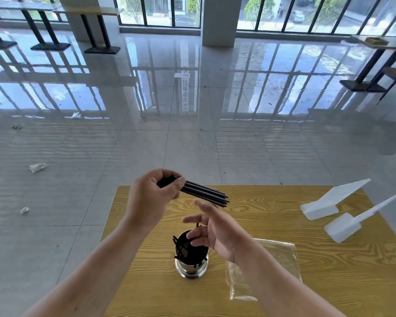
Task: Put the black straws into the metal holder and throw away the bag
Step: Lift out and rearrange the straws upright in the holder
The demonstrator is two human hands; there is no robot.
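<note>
My left hand (pixel 154 195) is closed around one end of a bundle of black straws (pixel 206 194), held above the far edge of the wooden table (pixel 284 225); the bundle points right and slightly down. My right hand (pixel 215 232) hovers open just below the straws' free ends, fingers spread, directly over the metal holder (pixel 191 268). The shiny holder stands upright on the table with several black straws inside. A clear plastic bag (pixel 281 255) lies flat on the table to the right of the holder, partly hidden by my right forearm.
Two white plastic scoop-like pieces (pixel 329 202) (pixel 345 227) lie at the table's right side. Beyond the table is a glossy tiled floor with scattered paper scraps (pixel 38 167). Tables and a chair stand far off by the windows.
</note>
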